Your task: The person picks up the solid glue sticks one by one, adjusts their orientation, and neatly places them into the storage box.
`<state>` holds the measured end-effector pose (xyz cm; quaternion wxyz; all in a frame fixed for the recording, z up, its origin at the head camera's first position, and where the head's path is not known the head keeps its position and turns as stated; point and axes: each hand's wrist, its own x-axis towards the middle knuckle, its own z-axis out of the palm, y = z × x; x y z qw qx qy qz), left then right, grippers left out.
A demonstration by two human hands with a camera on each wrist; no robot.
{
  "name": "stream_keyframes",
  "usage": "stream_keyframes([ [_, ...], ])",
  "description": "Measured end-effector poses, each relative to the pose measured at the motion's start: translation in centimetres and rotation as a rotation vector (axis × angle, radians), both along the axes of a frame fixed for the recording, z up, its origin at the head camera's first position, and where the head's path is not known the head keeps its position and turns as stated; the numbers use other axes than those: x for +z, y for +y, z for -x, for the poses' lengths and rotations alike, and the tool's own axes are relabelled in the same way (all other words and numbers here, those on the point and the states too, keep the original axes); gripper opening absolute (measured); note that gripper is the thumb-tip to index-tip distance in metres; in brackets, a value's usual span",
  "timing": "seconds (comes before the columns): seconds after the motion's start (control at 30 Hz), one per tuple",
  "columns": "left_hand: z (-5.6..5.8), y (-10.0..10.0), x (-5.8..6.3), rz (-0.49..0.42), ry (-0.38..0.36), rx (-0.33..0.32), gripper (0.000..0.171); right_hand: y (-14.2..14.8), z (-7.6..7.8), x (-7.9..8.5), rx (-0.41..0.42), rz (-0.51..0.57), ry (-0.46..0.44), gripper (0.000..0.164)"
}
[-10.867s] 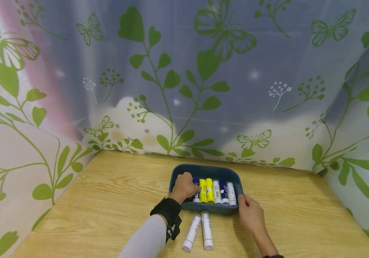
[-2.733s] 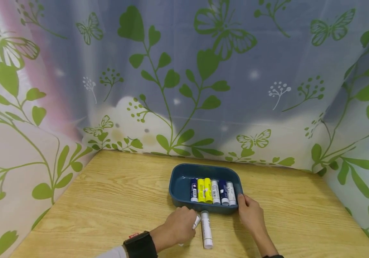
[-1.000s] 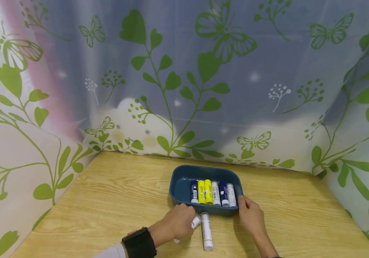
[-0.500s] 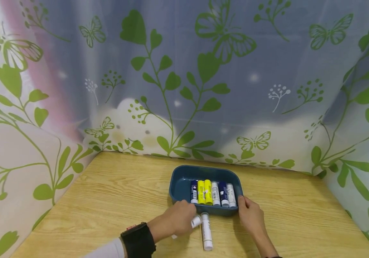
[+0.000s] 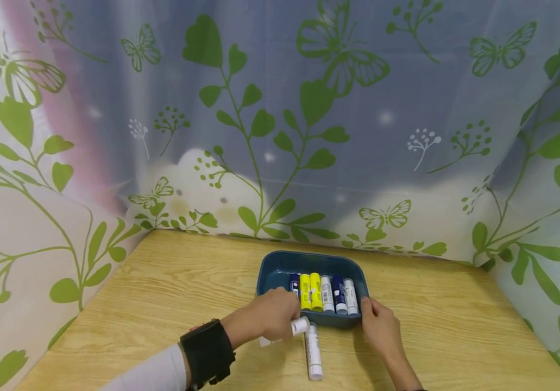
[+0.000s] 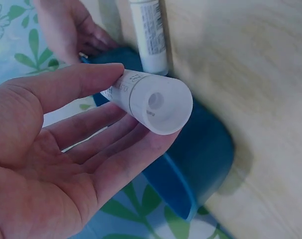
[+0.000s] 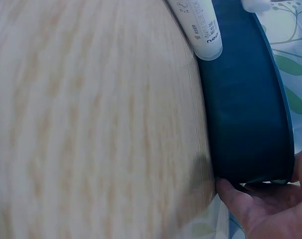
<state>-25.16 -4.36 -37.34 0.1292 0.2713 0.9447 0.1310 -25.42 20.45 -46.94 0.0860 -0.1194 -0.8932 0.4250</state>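
Thumb and fingers of my left hand (image 5: 272, 315) pinch a white glue stick (image 5: 300, 326) at the near side of a dark blue box (image 5: 271, 285). The left wrist view shows the stick's (image 6: 165, 104) hollow-looking white end turned toward the camera. My right hand (image 5: 381, 326) grips the box's near right corner, thumb at the rim; in the right wrist view its fingers (image 7: 235, 199) reach the bottom edge. A row of glue sticks lies inside: dark blue (image 5: 294, 282), two yellow (image 5: 315, 292), white (image 5: 327, 294), dark blue (image 5: 340, 294), white (image 5: 350, 296).
Another white glue stick (image 5: 313, 355) lies on the wooden table (image 5: 177, 282) just in front of the box. Behind the table and along both sides hangs a curtain (image 5: 270, 125) printed with green leaves and butterflies.
Earlier my left hand was inside the box at the row's left end. It then took one of two white glue sticks from the table and has raised it toward the box. My right hand stayed put.
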Motion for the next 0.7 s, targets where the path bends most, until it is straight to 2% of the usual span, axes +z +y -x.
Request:
stream_keyframes([
  [0.13,0.3,0.0,1.2,-0.014,0.011,0.010,0.015,0.1,0.0,0.0,0.001,0.003,-0.007,0.040],
  [0.37,1.1,-0.2,3.2,-0.053,0.119,-0.026,0.011,0.0,0.0,0.1,0.001,-0.011,0.007,0.039],
  [0.5,1.9,-0.4,3.7,-0.083,0.145,-0.028,0.014,0.0,-0.1,0.1,0.001,0.006,0.000,0.039],
  [0.7,3.4,-0.7,3.8,-0.102,0.141,-0.026,0.025,0.0,-0.1,0.0,-0.002,0.016,0.001,0.039],
])
